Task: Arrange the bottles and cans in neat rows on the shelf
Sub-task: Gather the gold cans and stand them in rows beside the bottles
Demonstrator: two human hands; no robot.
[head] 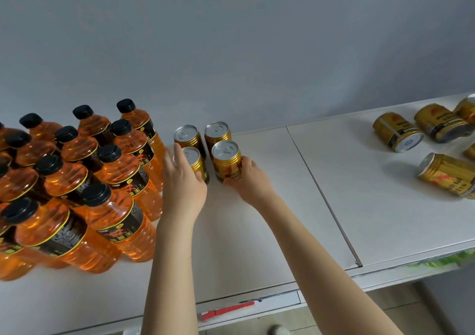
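Four cans [227, 160] upright: squares front pair, left hand [183, 183] gripping one, right hand [248, 180] the other; next, fetch toppled cans [397, 131].

place: shop (by its stock) | evidence: white shelf [257, 244]; many identical bottles [123, 180]; gold cans [226, 164]; edge label strip [227, 309]

Left end of shelf [259, 244] was blocked — upright bottles [77, 180] packed from rear edge almost to front edge. Narrow gap beside them was filled by left hand [183, 188], gripping one of four upright cans [218, 131] near rear edge; right hand [248, 180] gripped another, closing their right side. Wall [257, 52] shut off rear edge. Middle of shelf toward front edge lay bare — wide lane. Right end was cluttered with toppled cans [395, 131], small gaps between.
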